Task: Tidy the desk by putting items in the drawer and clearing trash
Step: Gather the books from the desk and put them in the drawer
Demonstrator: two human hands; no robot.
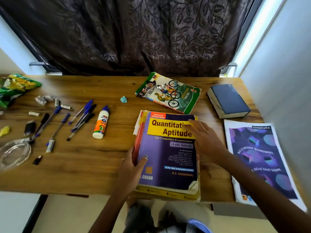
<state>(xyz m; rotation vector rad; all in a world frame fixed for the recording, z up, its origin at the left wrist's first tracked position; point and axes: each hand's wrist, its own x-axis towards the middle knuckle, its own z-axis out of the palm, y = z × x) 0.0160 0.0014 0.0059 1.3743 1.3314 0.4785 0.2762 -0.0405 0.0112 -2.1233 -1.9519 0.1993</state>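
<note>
Both hands are on the thick purple book [168, 153], which lies flat near the front edge of the wooden counter [94, 157], right of centre. The left hand [133, 167] grips the book's left edge, thumb curled onto the cover and fingers hidden beneath the spine side. The right hand [204, 138] lies flat on the cover's upper right, fingers straight and spread over the yellow title block. Behind the book, a biking book [178, 96] lies at an angle with a crumpled foil wrapper [148, 91] on its left end, and a small blue paper ball [123, 99] sits just left of it. A dark blue hardback [230, 101] lies toward the back right corner, and a notebook [259, 158] with a purple cover lies along the right edge, close to the right forearm. Left of the purple book, a glue bottle [101, 122] lies on its side, with several pens [82, 117] scattered beside it. Farther left are small crumpled papers [42, 99], a coiled clear cable [15, 152], a yellow scrap [4, 131] and, at the back left corner, a green snack bag [15, 86]. A dark patterned curtain [134, 36] hangs behind the counter.
</note>
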